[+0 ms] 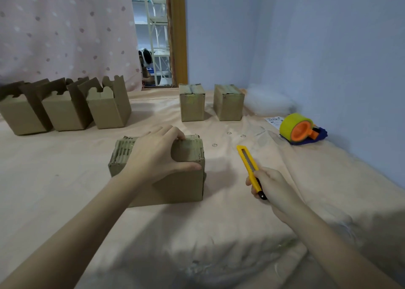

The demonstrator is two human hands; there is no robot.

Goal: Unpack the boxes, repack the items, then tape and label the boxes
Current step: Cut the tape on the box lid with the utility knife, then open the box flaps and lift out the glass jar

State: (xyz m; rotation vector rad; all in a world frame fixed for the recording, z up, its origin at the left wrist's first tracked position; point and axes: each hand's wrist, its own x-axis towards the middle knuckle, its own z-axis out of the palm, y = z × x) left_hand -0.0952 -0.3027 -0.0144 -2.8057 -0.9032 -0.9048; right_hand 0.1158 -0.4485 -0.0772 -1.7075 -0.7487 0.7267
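A sealed cardboard box (175,185) stands in front of me on the peach sheet. My left hand (153,155) grips its top, fingers curled over the far edge and thumb on the near edge. To its right my right hand (271,186) holds a yellow utility knife (248,163) by the handle, its tip pointing away from me, apart from the box. Two more taped boxes (192,104) (229,104) stand further back. Three open boxes (65,111) with raised flaps line up at the back left.
A yellow tape roll in an orange dispenser (299,129) lies at the right near the blue wall, beside a label sheet (274,120). Clear bubble wrap (267,102) is piled in the back right corner. A pink curtain (65,30) hangs behind the open boxes.
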